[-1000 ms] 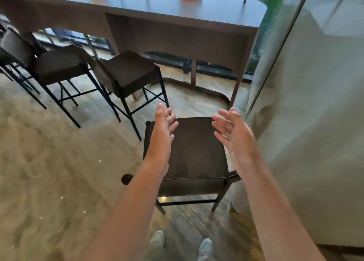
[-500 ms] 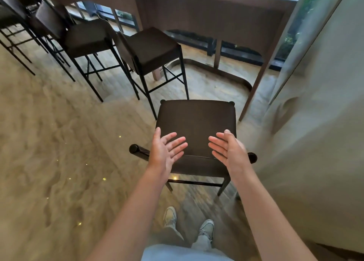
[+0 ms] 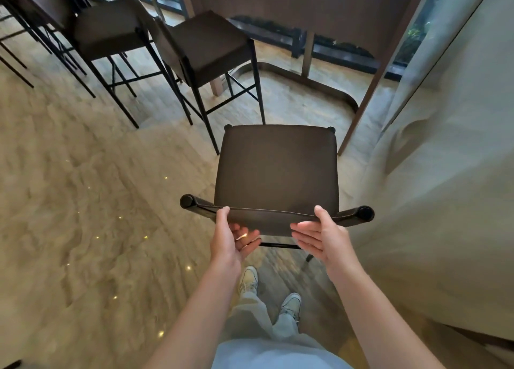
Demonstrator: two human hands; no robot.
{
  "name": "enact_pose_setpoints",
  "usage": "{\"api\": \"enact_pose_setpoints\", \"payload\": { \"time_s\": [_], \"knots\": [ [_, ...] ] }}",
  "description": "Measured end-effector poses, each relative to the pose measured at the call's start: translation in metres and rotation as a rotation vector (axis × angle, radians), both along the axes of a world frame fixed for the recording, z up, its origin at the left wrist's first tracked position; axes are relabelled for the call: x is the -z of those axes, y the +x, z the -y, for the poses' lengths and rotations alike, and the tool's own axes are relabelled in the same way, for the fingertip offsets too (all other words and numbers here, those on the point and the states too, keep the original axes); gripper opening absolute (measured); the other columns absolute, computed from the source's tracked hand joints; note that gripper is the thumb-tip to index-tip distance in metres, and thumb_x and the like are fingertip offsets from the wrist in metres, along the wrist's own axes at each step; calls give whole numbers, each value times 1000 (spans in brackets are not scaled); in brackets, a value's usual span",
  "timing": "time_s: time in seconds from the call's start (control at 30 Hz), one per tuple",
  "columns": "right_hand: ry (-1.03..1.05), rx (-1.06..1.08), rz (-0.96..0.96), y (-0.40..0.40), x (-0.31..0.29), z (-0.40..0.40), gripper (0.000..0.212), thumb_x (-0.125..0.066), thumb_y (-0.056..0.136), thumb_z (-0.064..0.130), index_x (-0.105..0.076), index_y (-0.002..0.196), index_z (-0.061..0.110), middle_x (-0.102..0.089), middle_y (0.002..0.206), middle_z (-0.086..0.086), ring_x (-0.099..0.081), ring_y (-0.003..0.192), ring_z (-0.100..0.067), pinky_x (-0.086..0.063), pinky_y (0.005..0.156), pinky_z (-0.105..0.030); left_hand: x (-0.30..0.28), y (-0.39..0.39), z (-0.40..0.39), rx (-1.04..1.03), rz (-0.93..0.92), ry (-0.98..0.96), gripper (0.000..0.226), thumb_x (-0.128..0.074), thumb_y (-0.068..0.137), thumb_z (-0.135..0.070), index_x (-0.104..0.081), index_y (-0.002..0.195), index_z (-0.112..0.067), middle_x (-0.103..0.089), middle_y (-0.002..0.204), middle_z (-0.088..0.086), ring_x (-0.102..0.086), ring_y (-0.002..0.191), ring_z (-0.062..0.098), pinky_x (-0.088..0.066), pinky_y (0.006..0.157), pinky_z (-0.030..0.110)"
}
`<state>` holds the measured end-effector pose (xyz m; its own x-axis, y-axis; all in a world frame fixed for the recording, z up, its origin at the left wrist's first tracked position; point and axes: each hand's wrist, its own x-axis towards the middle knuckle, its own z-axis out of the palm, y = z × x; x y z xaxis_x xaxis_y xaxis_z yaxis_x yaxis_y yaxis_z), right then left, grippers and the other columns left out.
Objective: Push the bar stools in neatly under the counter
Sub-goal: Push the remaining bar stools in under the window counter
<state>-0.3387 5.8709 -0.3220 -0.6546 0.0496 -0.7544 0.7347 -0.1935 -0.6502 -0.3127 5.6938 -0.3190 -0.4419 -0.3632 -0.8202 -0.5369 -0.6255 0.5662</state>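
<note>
The nearest bar stool (image 3: 278, 168) has a dark square seat and a low backrest rail with round ends; it stands on the floor in front of me, out from the dark wooden counter (image 3: 306, 4). My left hand (image 3: 230, 238) holds the left part of the backrest, thumb over the top edge and fingers against its rear face. On the right part, my right hand (image 3: 322, 235) holds it the same way. Two more dark stools (image 3: 208, 43) (image 3: 111, 32) stand to the far left by the counter.
A slanted counter leg (image 3: 358, 112) stands just right of the near stool's front. A pale curtain (image 3: 445, 174) hangs close along the right side. My feet (image 3: 247, 279) are right behind the stool. Light wooden floor spreads to the left.
Both hands came back from above the seat to the backrest and took hold of its top edge. My view tilted further down and closer to the stool.
</note>
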Motion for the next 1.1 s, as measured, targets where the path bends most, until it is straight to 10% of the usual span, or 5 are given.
{"api": "enact_pose_setpoints", "payload": {
  "time_s": [0.1, 0.57, 1.1],
  "knots": [
    [1, 12, 72, 0, 11, 7, 51, -53, 98, 51, -73, 101, 4, -78, 96, -8, -76, 88, -24, -59, 84, -39, 6, -7, 4, 71, -37, 37, 46, -67, 90, -51, -62, 116, -13, -66, 102, 13, -73, 93, 28, -62, 82, 51],
    [-241, 408, 132, -32, 24, 26, 8, -62, 96, 13, -58, 97, 6, -66, 99, -18, -68, 96, -33, -57, 90, -47, 22, -47, 32, 85, -55, 207, 39, -63, 94, -25, -59, 129, -6, -63, 111, 21, -69, 96, 38, -59, 86, 53],
    [-324, 292, 149, -23, 20, 87, 27, -64, 94, 11, -56, 116, -1, -64, 118, -22, -69, 101, -33, -60, 73, -40, 35, -16, 85, -123, -253, 376, 88, -61, 79, -78, -56, 123, -3, -68, 122, 26, -67, 115, 42, -50, 102, 59]
  ]
}}
